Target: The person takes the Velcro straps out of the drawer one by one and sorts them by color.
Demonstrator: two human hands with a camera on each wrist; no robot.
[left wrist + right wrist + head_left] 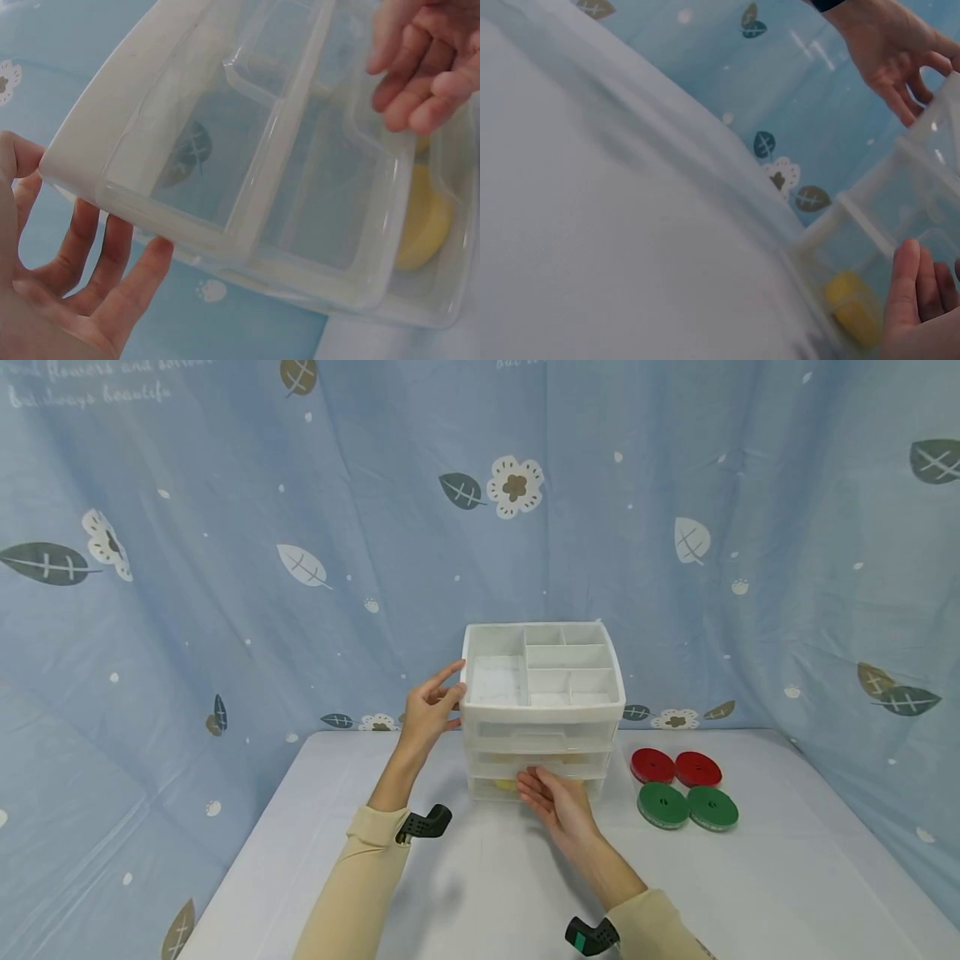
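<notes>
A white plastic drawer unit [542,714] with three see-through drawers stands on the table. At its left side, my left hand [431,706] touches the wall near the top rim with spread, relaxed fingers. My right hand [561,806] is in front of the lower drawers, palm turned up, fingers loosely bent and holding nothing. Its fingertips overlap the front of the middle drawer [495,766] in the head view. Through the bottom drawer [442,304] shows a yellow rounded thing [426,221], which the right wrist view shows too.
Two red rolls [652,766] and two green rolls [662,805] lie flat on the white table [480,885], right of the drawer unit. The unit's top tray [497,681] has several compartments. Behind the table hangs a blue patterned curtain [390,527].
</notes>
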